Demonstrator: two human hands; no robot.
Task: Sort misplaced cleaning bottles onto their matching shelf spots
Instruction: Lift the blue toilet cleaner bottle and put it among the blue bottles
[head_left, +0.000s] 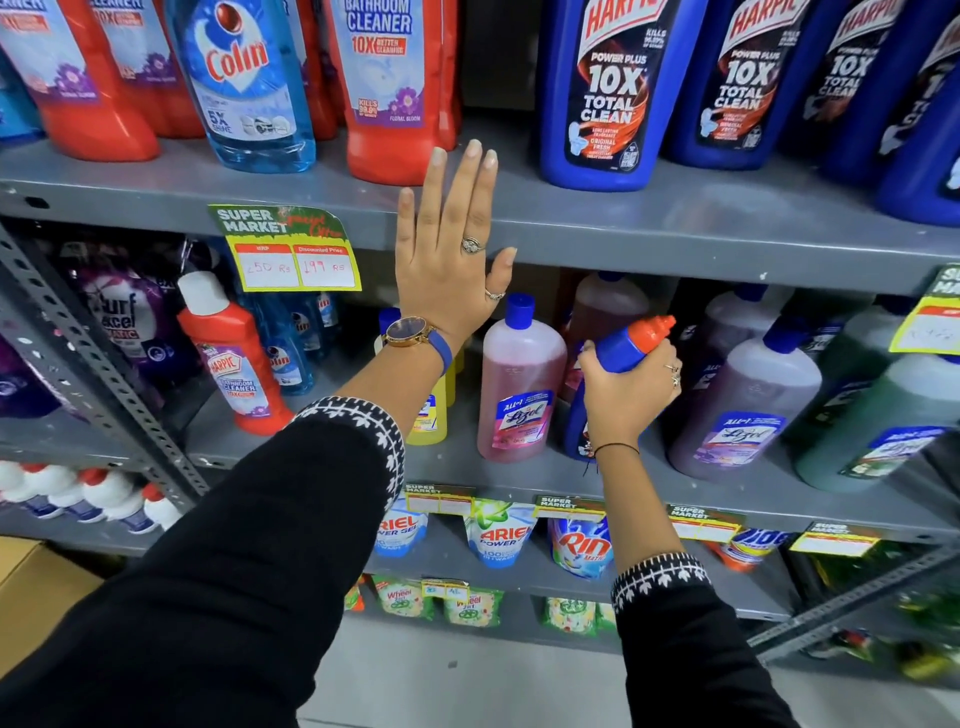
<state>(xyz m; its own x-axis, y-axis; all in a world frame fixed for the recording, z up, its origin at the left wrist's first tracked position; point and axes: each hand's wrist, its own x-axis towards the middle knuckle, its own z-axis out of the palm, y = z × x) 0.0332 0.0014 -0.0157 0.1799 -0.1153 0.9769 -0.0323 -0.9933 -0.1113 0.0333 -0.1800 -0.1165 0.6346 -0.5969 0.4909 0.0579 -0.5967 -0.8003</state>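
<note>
Head view: blue bottle gripped by your right hand on the middle shelf, its matching row up and to the right

Your right hand (626, 389) is closed around the neck and shoulder of a blue bottle (621, 348) with an orange cap (658, 326). The bottle stands among the pink bottle (519, 382) and purple bottle (748, 400) on the middle shelf (519, 475), where it does not belong by colour or label. Its base appears to rest on or just above the shelf; your wrist hides the contact, so this cannot be told. The long axis runs from base to cap and tilts, with the cap leaning up and to the right.

Your left hand (452, 244) is open and holds nothing; the fingers (470, 182) are spread flat against the front lip of the upper shelf (675, 228), palm toward the rack.

The matching spot, judged from the labels, is the row of large blue bottles (597, 88) on the upper shelf. That row lies above your right hand and slightly to its right. The right hand is both the holding hand and the nearer one. The coming move therefore turns on a lift out from under the upper shelf's edge, then upward; the shelf lip sits directly over the cap and could catch it
</note>
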